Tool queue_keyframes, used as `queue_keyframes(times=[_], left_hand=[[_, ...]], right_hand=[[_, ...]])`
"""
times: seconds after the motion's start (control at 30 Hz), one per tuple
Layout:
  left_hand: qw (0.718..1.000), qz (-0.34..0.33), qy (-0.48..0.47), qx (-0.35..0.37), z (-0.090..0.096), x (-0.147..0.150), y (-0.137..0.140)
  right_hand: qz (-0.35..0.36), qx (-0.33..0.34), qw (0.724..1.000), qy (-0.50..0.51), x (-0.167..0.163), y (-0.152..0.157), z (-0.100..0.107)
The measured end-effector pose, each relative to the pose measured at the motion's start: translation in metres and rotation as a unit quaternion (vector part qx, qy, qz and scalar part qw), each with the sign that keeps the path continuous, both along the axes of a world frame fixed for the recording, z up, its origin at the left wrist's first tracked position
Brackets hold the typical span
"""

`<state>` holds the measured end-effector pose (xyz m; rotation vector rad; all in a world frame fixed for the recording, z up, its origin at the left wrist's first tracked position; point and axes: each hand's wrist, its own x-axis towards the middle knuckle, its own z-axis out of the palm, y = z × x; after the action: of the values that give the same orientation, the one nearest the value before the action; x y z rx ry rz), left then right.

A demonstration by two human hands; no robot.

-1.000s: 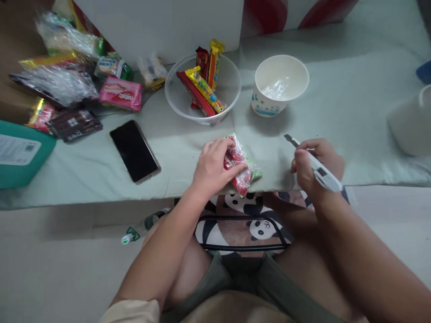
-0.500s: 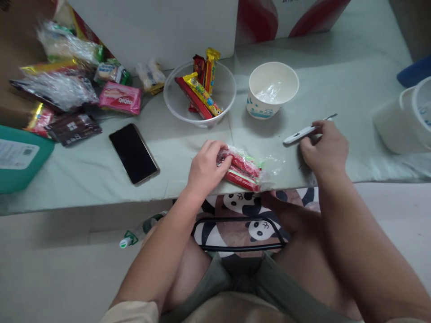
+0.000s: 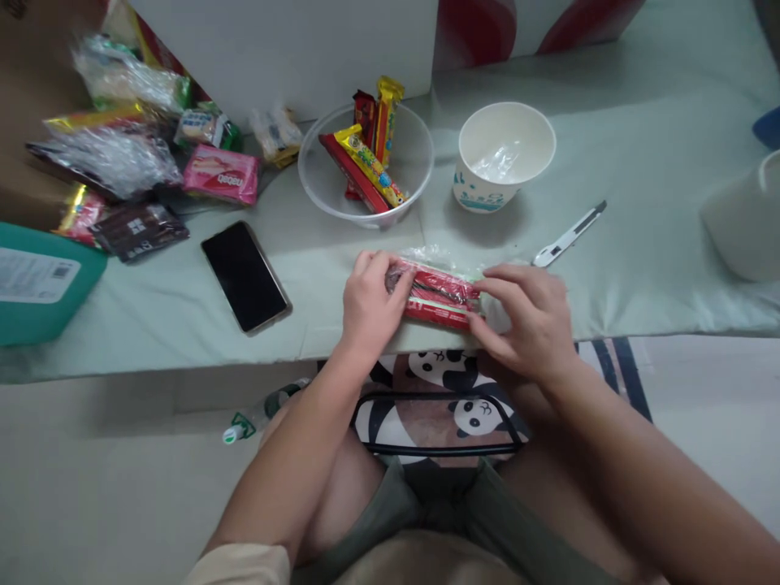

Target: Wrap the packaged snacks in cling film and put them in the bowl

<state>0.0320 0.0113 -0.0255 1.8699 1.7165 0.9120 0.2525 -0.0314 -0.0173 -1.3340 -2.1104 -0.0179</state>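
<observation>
Both hands on the red packet

So your left hand (image 3: pixel 373 305) is pinching one end of the red packet (image 3: pixel 439 294), which sits between your hands on the worktop (image 3: pixel 652 284). Your right hand (image 3: pixel 525 318) has thumb and fingers curved at the other end; can't really tell if they're gripping, the clear wrap muddles it. Cutter's (image 3: pixel 569 236) just beyond your right knuckles, phone's (image 3: pixel 245 276) left of your left hand.

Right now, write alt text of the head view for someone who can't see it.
A person's left hand and right hand hold a red pack in clear wrap on a table. Beyond stand a clear bowl of wrapped bars and a paper cup; a phone lies left, a utility knife right.
</observation>
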Motion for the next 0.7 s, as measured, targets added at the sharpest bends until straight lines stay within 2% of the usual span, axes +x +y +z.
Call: queue_keyframes(times=[0.1, 0.2, 0.3, 0.43, 0.5, 0.6, 0.7], left_hand=[[0.999, 0.016, -0.028, 0.029, 0.000, 0.000, 0.002], [0.997, 0.026, -0.067, 0.040, 0.000, 0.001, 0.003], [0.995, 0.037, -0.091, 0.027, 0.001, 0.002, 0.004], [0.994, 0.044, -0.100, 0.011, 0.000, -0.003, 0.003], [0.992, 0.051, -0.117, 0.006, -0.001, -0.007, 0.002], [0.987, 0.073, -0.144, -0.006, -0.002, -0.011, 0.001], [0.985, 0.072, -0.153, -0.034, 0.000, -0.011, 0.000]], right_hand=[[-0.043, -0.054, 0.997, -0.032, -0.001, 0.005, -0.007], [-0.054, -0.075, 0.995, -0.025, 0.006, 0.011, -0.011], [-0.066, -0.061, 0.996, -0.013, 0.009, 0.011, -0.008], [-0.069, -0.006, 0.998, -0.003, 0.003, 0.003, 0.003], [-0.026, 0.011, 1.000, -0.005, -0.002, -0.002, 0.010], [0.081, 0.000, 0.997, -0.018, -0.010, -0.010, 0.018], [0.217, -0.028, 0.974, -0.050, -0.022, -0.017, 0.020]])
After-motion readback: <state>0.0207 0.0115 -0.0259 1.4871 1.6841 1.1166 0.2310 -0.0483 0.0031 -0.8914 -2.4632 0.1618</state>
